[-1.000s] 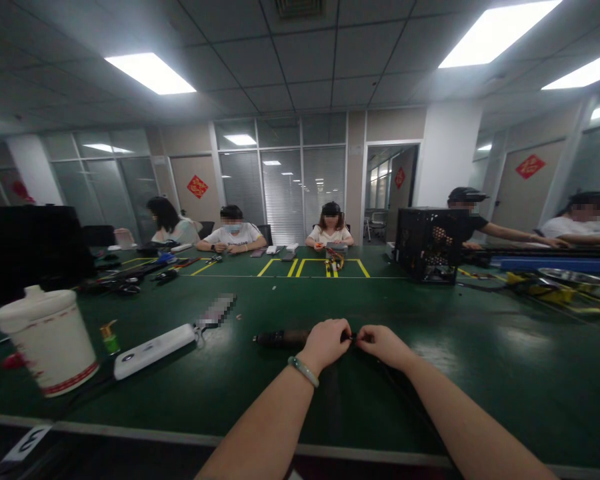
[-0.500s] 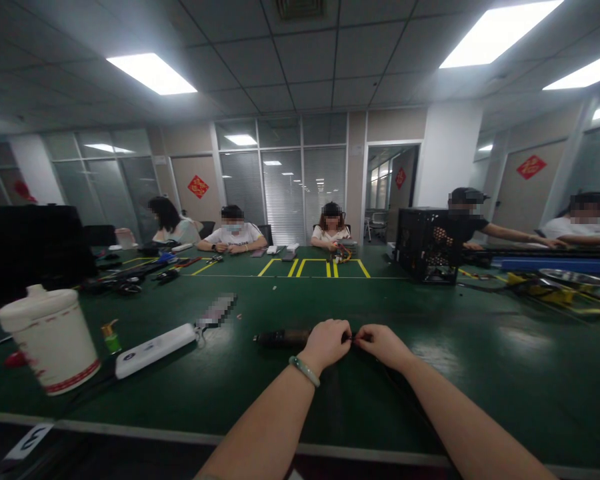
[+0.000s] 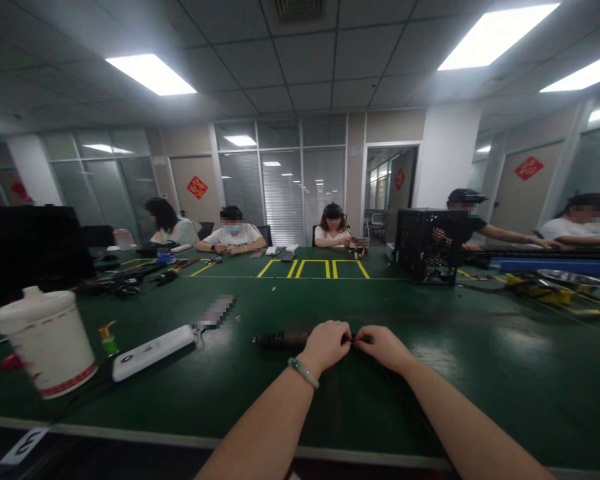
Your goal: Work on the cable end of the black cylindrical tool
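My left hand [image 3: 325, 345] and my right hand [image 3: 384, 345] meet on the green table [image 3: 480, 360], both with fingers curled and pinched together. Between the fingertips they hold a small dark item that I cannot make out. A dark cylindrical tool [image 3: 280, 339] lies on the table just left of my left hand, touching or passing behind it. A dark cable [image 3: 405, 400] runs from under my right hand toward the near edge. A pale green bracelet [image 3: 303, 371] sits on my left wrist.
A white power bank [image 3: 153, 351], a small green bottle [image 3: 109, 338] and a white lidded cup [image 3: 47, 340] stand at the left. A black crate [image 3: 427, 245] stands further back at the right. Several people sit around the far and right sides of the table.
My hands have stayed pinched together in the same place. The person at the far middle has shifted slightly right, and the coloured bundle there has moved right with them.
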Demonstrator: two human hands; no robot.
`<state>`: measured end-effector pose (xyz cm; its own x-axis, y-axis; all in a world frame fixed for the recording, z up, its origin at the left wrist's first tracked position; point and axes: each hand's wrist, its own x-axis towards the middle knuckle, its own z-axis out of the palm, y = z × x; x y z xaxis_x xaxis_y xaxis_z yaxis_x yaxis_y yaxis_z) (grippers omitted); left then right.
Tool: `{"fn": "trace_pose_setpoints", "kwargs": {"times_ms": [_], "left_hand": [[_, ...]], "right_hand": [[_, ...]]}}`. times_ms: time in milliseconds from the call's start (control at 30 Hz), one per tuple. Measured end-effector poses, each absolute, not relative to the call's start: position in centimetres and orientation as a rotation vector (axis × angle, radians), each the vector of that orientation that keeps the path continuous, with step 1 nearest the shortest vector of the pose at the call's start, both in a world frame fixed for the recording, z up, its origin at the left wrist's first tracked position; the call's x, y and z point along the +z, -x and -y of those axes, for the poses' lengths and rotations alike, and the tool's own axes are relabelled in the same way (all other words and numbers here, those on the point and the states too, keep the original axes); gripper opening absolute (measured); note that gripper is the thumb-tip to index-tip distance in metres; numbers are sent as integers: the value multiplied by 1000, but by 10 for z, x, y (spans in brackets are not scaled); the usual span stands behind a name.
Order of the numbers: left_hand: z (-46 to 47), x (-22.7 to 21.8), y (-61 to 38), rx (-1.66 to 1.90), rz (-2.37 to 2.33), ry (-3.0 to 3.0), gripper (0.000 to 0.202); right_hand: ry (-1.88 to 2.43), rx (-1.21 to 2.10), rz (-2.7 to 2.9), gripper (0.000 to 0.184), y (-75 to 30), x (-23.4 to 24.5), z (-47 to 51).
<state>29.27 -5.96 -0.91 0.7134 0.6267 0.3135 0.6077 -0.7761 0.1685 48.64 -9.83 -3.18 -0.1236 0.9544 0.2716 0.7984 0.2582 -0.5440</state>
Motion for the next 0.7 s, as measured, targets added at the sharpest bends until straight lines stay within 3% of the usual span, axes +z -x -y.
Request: {"fn": "trace_pose_setpoints", "kwargs": {"times_ms": [167, 700], "left_hand": [[60, -8, -292, 547, -1071, -2832, 16], [54, -14, -291, 628, -941, -2844, 11]], "right_hand": [[1603, 349, 1959, 12, -486, -32, 98], [1610, 379, 1917, 13, -487, -33, 97]]}}
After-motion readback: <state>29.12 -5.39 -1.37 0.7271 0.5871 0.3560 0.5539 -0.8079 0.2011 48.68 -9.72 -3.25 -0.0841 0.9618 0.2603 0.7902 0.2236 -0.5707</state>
